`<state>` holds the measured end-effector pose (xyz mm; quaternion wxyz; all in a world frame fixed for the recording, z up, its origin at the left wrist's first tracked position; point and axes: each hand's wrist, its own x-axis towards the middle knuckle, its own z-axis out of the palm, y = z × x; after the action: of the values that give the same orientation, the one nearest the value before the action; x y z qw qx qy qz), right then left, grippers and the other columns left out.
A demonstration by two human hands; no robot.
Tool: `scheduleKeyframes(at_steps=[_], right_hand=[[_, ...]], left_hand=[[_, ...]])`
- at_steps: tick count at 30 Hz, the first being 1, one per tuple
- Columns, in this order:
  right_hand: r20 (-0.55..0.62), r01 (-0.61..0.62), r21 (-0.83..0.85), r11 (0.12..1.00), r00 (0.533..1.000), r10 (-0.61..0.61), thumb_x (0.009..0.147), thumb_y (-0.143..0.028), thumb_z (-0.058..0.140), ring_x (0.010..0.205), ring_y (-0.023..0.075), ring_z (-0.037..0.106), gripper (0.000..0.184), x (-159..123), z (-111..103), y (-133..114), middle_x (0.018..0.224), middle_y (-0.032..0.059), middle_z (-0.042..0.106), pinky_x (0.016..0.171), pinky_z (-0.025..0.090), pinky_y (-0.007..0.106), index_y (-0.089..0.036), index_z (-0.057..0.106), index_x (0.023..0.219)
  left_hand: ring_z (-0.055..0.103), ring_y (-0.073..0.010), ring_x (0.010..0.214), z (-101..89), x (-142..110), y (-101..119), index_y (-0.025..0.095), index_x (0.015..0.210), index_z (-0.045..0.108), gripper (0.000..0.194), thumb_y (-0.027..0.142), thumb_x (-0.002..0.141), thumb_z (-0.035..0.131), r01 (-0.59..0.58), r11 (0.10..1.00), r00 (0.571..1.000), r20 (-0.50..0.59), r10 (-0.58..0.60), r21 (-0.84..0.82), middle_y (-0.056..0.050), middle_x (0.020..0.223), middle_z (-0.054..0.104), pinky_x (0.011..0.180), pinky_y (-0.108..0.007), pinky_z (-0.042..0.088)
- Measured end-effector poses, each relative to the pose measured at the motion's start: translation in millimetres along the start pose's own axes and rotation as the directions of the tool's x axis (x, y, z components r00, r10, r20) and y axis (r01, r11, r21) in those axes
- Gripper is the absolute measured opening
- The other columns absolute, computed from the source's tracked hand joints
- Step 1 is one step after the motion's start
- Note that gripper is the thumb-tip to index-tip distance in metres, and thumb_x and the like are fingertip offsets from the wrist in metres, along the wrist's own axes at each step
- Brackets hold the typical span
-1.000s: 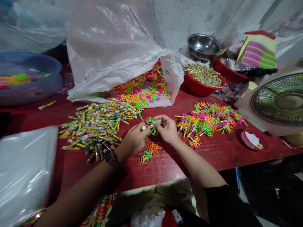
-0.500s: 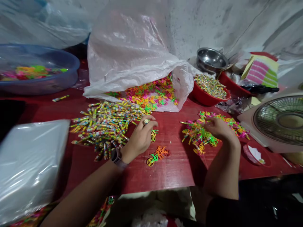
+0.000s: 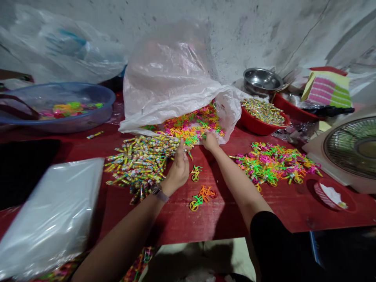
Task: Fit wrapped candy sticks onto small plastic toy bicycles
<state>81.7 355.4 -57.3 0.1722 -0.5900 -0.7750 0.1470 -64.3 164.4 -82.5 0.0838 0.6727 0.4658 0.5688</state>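
On the red table, left hand edges candy sticks, right hand plastic bicycles (apart, grips unclear).

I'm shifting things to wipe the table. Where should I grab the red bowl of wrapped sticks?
Take the red bowl by its front rim, coming from the near side: the white plastic bag lies against its left, the steel bowl sits behind, and the wrapped sticks heap inside.

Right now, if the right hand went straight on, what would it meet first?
The right hand meets the heap of neon plastic bicycle shapes first; it looks almost touching, though depth is unclear.
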Motion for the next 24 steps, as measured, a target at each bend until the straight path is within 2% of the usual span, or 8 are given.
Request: scheduleKeyframes(at_steps=[4,7,10,14,17,19,22,24], right_hand=[[0.001,-0.011,0.066,0.998,1.0,0.011,0.087,-0.02,0.07,0.101,0.024,0.07,0.029,-18.3,-11.8,20.7,0.109,0.0177,0.076,0.093,0.051,0.032,-0.008,0.073,0.113],[0.042,0.007,0.116,0.993,0.999,-0.012,0.089,-0.031,0.07,0.076,0.0195,0.068,0.022,-42.9,-28.0,31.2,0.083,0.0088,0.076,0.075,0.051,0.029,-0.012,0.075,0.099],[0.076,0.056,0.266,0.962,0.994,-0.078,0.094,-0.043,0.063,0.061,0.0166,0.064,0.029,-79.4,-37.9,36.0,0.068,0.0031,0.071,0.062,0.047,0.026,-0.015,0.071,0.09],[-0.011,0.062,0.526,0.848,0.998,-0.066,0.091,-0.05,0.063,0.05,0.0146,0.059,0.032,-123.9,-39.7,45.0,0.069,-0.0003,0.069,0.05,0.041,0.025,-0.019,0.063,0.1],[-0.068,-0.029,0.618,0.786,0.994,0.09,0.086,-0.058,0.066,0.046,0.0125,0.049,0.038,-137.2,-43.8,57.3,0.058,-0.004,0.059,0.048,0.035,0.024,-0.021,0.057,0.085],[-0.032,-0.086,0.732,0.676,0.987,0.16,0.083,-0.066,0.067,0.046,0.0108,0.043,0.047,-138.9,-50.0,63.8,0.054,-0.0058,0.05,0.048,0.033,0.024,-0.022,0.052,0.073],[-0.005,-0.058,0.85,0.524,0.993,0.117,0.074,-0.069,0.076,0.053,0.0098,0.042,0.052,-141.8,-57.7,62.9,0.06,-0.0058,0.049,0.052,0.036,0.024,-0.021,0.055,0.07],[0.05,-0.046,0.903,0.427,0.999,0.003,0.07,-0.068,0.081,0.058,0.0104,0.046,0.052,-147.4,-55.2,53.8,0.067,-0.0044,0.055,0.056,0.04,0.024,-0.021,0.061,0.078]], left_hand=[[0.062,-0.019,0.109,-3.0,0.9,9.1,0.019,0.164,0.005,0.068,0.018,0.105,0.036,0.134,0.987,0.99,0.062,-0.129,-0.084,-0.011,0.118,0.062,0.11,-0.042,0.045],[0.063,-0.0189,0.106,-3.4,-1.8,15.8,0.019,0.159,0.023,0.056,0.027,0.106,0.039,0.229,0.967,0.966,0.145,-0.213,-0.112,-0.01,0.116,0.064,0.106,-0.04,0.047],[0.064,-0.0197,0.109,-1.7,-5.2,21.8,0.018,0.141,0.042,0.038,0.036,0.108,0.036,0.288,0.953,0.939,0.225,-0.261,-0.096,-0.012,0.121,0.064,0.102,-0.037,0.049],[0.067,-0.0214,0.098,4.1,-9.5,27.4,0.019,0.127,0.048,0.033,0.043,0.109,0.034,0.303,0.953,0.894,0.351,-0.278,-0.017,-0.009,0.107,0.067,0.089,-0.036,0.051],[0.068,-0.0227,0.093,9.3,-13.2,26.3,0.02,0.125,0.049,0.033,0.044,0.108,0.035,0.288,0.957,0.861,0.426,-0.278,0.042,-0.008,0.104,0.068,0.086,-0.036,0.05],[0.068,-0.0228,0.094,11.7,-15.4,23.8,0.021,0.125,0.049,0.032,0.045,0.108,0.037,0.28,0.958,0.844,0.46,-0.277,0.064,-0.008,0.106,0.068,0.086,-0.036,0.049],[0.067,-0.0211,0.094,13.7,-18.2,21.6,0.021,0.126,0.048,0.032,0.045,0.108,0.037,0.292,0.955,0.828,0.487,-0.278,0.049,-0.007,0.105,0.068,0.086,-0.035,0.049],[0.066,-0.019,0.093,15.1,-20.1,22.8,0.021,0.126,0.047,0.032,0.044,0.109,0.035,0.315,0.949,0.824,0.494,-0.276,0.005,-0.006,0.103,0.067,0.084,-0.033,0.049]])
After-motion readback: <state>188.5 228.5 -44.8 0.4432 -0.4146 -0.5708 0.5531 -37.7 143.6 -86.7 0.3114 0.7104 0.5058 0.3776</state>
